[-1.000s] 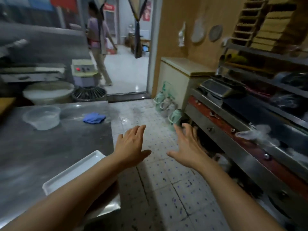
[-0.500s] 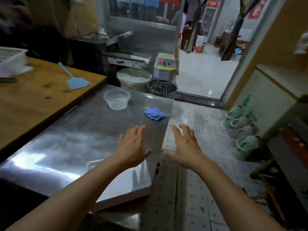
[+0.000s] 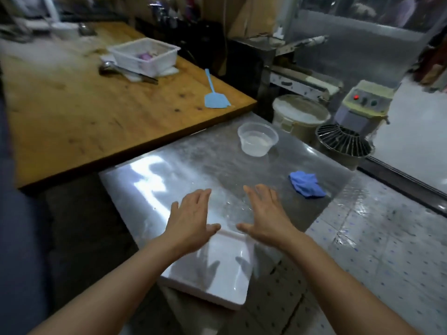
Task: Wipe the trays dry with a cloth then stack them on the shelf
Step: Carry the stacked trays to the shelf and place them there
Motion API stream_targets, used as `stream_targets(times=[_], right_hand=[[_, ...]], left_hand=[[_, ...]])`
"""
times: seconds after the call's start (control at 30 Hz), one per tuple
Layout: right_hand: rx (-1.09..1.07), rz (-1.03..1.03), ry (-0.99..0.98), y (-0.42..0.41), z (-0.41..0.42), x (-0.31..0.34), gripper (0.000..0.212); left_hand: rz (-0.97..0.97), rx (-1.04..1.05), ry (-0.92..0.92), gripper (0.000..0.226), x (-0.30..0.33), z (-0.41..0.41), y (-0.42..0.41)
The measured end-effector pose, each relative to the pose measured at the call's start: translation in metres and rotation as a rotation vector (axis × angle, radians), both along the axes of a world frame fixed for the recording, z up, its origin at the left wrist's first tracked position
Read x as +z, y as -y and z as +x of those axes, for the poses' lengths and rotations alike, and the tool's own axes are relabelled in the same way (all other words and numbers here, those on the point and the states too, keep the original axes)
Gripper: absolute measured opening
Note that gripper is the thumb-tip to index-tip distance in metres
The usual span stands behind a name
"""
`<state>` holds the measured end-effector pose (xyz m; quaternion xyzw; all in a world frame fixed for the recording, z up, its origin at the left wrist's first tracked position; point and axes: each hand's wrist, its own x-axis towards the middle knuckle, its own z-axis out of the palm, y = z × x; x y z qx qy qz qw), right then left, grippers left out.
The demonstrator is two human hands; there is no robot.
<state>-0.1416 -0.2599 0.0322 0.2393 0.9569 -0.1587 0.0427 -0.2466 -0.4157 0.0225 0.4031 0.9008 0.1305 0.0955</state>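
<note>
A white rectangular tray point(image 3: 217, 269) lies on the near corner of the steel table point(image 3: 193, 165), its front edge hanging a little past the table's edge. My left hand point(image 3: 191, 218) and my right hand point(image 3: 263, 216) hover side by side above the tray's far end, palms down, fingers straight, holding nothing. Their shadows fall on the tray. A crumpled blue cloth point(image 3: 307, 184) lies on the table to the right of my right hand, near the table's right edge.
A clear plastic bowl point(image 3: 257, 139) stands further back on the steel table. To the left is a wooden table point(image 3: 84, 112) with a white basket point(image 3: 145, 55) and a blue fly swatter point(image 3: 215, 97). A mixer point(image 3: 346, 139) and a lidded bucket point(image 3: 300, 119) stand behind. Tiled floor lies to the right.
The view has swung left from the shelves and floor to the steel table. Both hands, still flat and empty, now hover over the white tray.
</note>
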Motion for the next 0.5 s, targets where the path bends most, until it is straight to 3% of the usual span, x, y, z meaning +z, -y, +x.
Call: stream_targets(times=[0.27,0.5], right_hand=[[0.443,-0.058,0.044,-0.023,-0.017,-0.016,0.086],[0.564,-0.178,0.144,-0.023,-0.025,-0.041,0.083]], left_hand=[[-0.004,0.46,0.027,0.082,-0.019,0.055,0.01],[0.062,0.795,0.069,0.087,-0.035,0.114,0.018]])
